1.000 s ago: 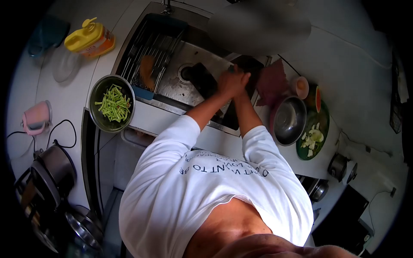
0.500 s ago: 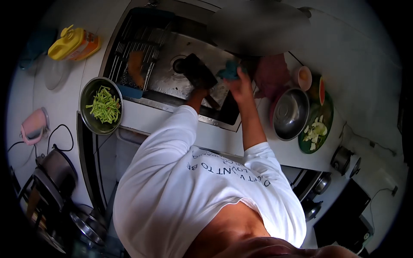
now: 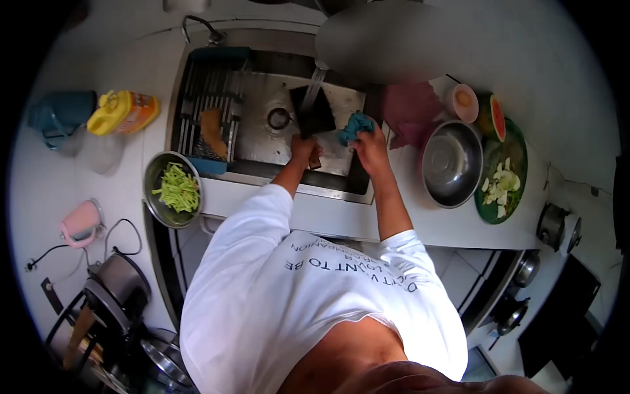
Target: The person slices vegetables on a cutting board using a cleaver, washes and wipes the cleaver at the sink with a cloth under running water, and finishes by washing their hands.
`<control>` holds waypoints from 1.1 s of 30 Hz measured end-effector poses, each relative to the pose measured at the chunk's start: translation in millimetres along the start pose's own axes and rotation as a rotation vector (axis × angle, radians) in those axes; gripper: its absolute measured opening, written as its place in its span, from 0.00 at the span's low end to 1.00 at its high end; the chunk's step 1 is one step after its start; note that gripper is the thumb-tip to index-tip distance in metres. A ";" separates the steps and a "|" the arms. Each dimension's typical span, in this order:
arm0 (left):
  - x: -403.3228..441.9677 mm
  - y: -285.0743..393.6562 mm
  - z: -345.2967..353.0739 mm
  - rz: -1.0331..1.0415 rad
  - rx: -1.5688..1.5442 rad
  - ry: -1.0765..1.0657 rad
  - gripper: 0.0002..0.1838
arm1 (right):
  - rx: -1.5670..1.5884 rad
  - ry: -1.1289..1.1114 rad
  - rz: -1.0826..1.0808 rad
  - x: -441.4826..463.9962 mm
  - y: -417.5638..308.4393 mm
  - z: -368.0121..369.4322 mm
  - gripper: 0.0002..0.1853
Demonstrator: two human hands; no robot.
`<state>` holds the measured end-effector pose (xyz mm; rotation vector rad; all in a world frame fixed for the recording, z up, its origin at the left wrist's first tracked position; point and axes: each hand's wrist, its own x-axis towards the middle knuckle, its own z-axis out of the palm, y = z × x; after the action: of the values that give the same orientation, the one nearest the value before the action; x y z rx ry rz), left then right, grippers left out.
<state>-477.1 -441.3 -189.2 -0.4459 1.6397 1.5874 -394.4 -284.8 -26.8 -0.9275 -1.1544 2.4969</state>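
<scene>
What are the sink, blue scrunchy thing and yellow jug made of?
The sink seems metal, probably stainless steel: grey with shiny reflections. The blue thing looks like matte cloth, bunched in the right hand. The yellow jug, bright and rounded, is probably smooth plastic.

A dark, broad-bladed cleaver (image 3: pixel 314 113) is held by its handle in the curled fingers of the left hand (image 3: pixel 303 150). The blade is extended beyond those fingers, flat and wetted by running water; the brown handle end is left exposed just beside them. A crumpled teal cloth (image 3: pixel 356 125) is pinched, bunched just ahead of the right hand's (image 3: pixel 371 148) fingers.
</scene>
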 end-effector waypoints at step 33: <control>-187.3 121.0 6.0 0.249 0.026 0.044 0.20 | -1.027 -0.589 -0.429 -6.3 -26.0 41.4 0.22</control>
<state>-446.3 -467.7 30.2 -0.2732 1.8033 1.7449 -417.0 -295.3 15.6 0.0024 -2.5831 1.7658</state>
